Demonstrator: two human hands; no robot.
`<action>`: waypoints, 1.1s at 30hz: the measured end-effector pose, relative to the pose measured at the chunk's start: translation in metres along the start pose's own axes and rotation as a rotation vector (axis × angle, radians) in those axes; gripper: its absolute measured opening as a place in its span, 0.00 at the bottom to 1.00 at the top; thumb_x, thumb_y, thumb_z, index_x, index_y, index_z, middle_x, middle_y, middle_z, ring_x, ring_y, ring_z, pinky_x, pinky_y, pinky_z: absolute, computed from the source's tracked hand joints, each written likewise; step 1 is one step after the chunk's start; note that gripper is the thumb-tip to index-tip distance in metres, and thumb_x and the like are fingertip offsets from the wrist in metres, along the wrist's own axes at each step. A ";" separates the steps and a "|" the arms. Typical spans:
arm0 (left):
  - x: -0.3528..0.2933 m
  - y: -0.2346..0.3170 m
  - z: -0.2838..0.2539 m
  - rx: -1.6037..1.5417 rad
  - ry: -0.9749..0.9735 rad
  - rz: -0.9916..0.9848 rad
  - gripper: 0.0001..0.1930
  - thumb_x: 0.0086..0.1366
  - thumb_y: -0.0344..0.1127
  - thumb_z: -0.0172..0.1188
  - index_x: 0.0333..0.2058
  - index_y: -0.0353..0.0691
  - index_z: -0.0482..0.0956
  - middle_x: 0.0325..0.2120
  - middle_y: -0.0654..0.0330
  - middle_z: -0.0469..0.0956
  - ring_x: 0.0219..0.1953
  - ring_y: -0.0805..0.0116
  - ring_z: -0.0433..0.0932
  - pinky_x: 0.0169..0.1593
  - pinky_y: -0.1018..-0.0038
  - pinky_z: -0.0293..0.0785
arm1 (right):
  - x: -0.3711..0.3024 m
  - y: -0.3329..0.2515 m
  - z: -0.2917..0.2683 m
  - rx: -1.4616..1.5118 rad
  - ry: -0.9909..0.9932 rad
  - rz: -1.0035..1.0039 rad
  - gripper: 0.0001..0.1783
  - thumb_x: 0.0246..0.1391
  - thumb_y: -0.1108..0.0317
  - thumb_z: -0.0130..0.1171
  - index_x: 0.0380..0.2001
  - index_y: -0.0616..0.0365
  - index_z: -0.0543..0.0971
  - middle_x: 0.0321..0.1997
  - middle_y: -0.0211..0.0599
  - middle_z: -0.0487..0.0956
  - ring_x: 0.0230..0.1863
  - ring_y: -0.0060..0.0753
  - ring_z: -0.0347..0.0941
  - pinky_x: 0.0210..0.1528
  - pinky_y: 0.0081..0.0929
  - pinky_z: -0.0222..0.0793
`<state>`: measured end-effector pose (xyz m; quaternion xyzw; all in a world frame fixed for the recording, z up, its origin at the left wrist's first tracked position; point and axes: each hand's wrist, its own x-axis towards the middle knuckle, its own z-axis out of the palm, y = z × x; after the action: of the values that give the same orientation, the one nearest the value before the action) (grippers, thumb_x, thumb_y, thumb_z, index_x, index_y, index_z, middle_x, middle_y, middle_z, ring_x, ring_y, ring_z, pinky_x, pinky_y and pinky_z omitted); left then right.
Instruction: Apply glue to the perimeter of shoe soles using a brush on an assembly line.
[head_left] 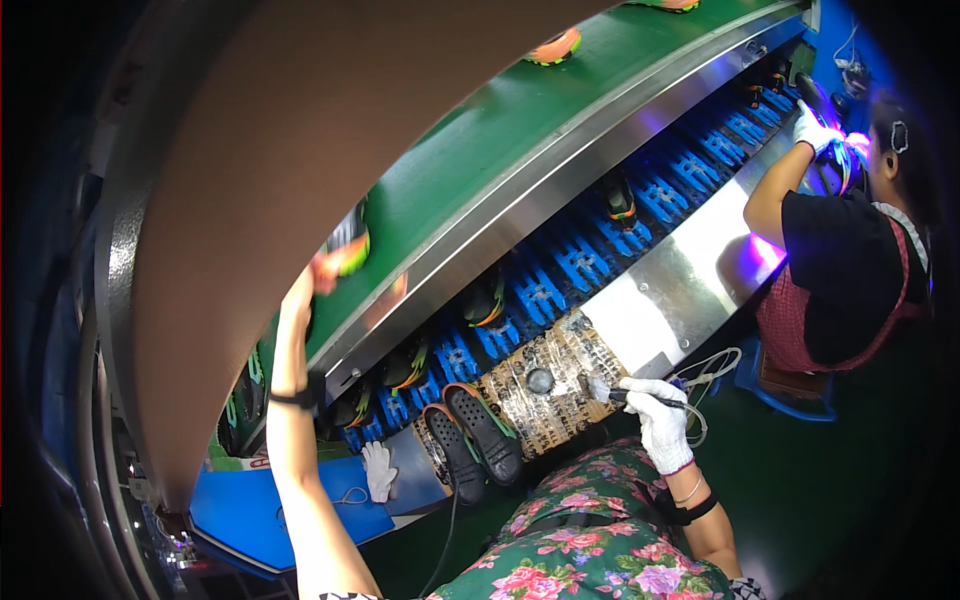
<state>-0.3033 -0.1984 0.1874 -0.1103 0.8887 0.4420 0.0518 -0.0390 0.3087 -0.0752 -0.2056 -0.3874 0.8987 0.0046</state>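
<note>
At the left, my left hand (318, 276) is bare and blurred. It grips the near end of a dark shoe (348, 246) with a green and orange sole, over the green conveyor belt (455, 145). My right hand (660, 425), in a white knitted glove, is closed around the dark handle of a small brush (600, 389). Its pale bristles are over the taped cardboard (553, 420) on the ledge. A small round pot (540, 380) stands left of the bristles. Two black perforated clogs (484, 437) with orange and green trim rest left of the cardboard.
Blue slatted racks (585, 265) hold several shoes below the conveyor's metal side rail (560, 185). A white glove (379, 470) lies by a blue surface (290, 510). At the right sits a co-worker (850, 260) under purple light. A large brown cover (300, 120) overhangs the belt.
</note>
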 end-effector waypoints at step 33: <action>-0.260 -0.123 0.258 -1.397 -0.371 -0.601 0.30 0.50 0.28 0.61 0.54 0.24 0.77 0.46 0.44 0.85 0.46 0.49 0.86 0.55 0.58 0.83 | -0.048 -0.071 0.168 -0.207 -0.646 -0.300 0.11 0.52 0.82 0.69 0.40 0.66 0.87 0.50 0.49 0.87 0.51 0.40 0.84 0.56 0.35 0.80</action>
<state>-0.0229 -0.0255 -0.0150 -0.2774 0.3133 0.8771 0.2355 -0.0688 0.2341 0.0953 0.1485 -0.4834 0.8627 -0.0070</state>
